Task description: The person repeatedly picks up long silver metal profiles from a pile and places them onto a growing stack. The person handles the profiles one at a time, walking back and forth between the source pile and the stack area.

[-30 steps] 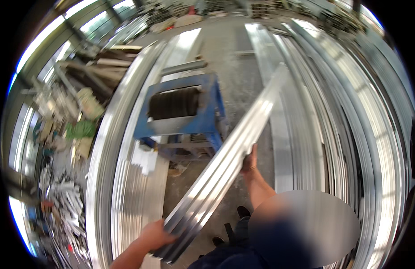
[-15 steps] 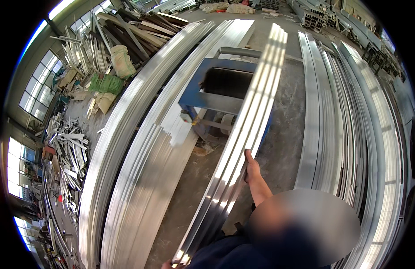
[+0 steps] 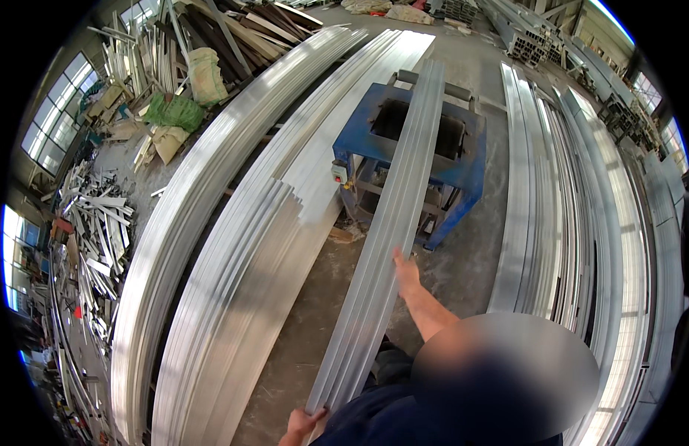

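Note:
A long bundle of ribbed, silvery metal profiles [image 3: 381, 245] slants from the lower edge up across a blue metal machine stand [image 3: 471, 182]. At its near end my left hand [image 3: 303, 424] grips the side, thumb over the upper face. Farther along, my right hand [image 3: 407, 276] is closed on the right edge; the fingers beneath are partly hidden. The profiles pass over the stand's dark rectangular opening [image 3: 448, 140]. Whether they rest on the stand or hang just above it, I cannot tell. A small switch box [image 3: 339, 172] sits on the stand's left side.
Long stacks of metal profiles [image 3: 233, 253] lie to the left, and more rows [image 3: 519, 223] run along the right. Offcuts [image 3: 102, 230] litter the far left floor, near a green sack [image 3: 173, 111] and a pale sack [image 3: 207, 76].
The bundle has shifted left relative to the blue stand, crossing its middle instead of its right side, and its bright glare has faded. My left hand shows more fully; both hands keep their grip.

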`<state>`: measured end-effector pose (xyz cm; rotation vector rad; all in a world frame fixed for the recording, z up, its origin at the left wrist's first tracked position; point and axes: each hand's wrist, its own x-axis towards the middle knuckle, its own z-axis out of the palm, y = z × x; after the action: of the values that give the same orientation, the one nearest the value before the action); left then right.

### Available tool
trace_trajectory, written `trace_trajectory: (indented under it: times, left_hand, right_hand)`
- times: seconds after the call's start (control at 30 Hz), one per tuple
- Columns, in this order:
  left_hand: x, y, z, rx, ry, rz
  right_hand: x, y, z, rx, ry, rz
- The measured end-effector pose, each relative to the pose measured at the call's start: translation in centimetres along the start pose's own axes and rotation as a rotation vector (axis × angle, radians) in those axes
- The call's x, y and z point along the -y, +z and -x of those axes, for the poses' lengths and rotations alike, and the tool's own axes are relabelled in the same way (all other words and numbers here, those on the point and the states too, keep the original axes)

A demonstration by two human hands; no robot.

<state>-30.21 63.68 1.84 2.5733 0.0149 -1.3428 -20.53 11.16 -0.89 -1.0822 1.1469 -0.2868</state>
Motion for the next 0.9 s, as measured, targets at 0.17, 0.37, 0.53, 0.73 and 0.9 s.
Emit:
trace_trajectory:
  times: [0.17, 0.37, 0.53, 0.73, 0.9]
  left_hand:
    - [-13.6, -5.8, -6.6, 0.000, 0.050, -0.004]
    - [-31.7, -10.3, -11.2, -0.174, 0.315, 0.088]
    - [-38.6, -10.3, -11.8, -0.139, 0.436, 0.176]
    - [-20.7, -7.0, -11.4, -0.070, 0.269, 0.099]
    - [7.2, -2.0, -4.8, 0.019, 0.120, 0.007]
  right_hand:
    - [0.4, 2.2, -1.4, -0.044, -0.113, -0.033]
    - [9.7, 2.4, -12.1, -0.023, -0.146, 0.125]
    - [12.6, -3.4, -21.9, -0.085, -0.194, 0.137]
    - [10.9, 0.9, -15.4, -0.033, -0.009, -0.078]
    - [1.5, 2.8, -6.3, 0.326, 0.310, -0.725]
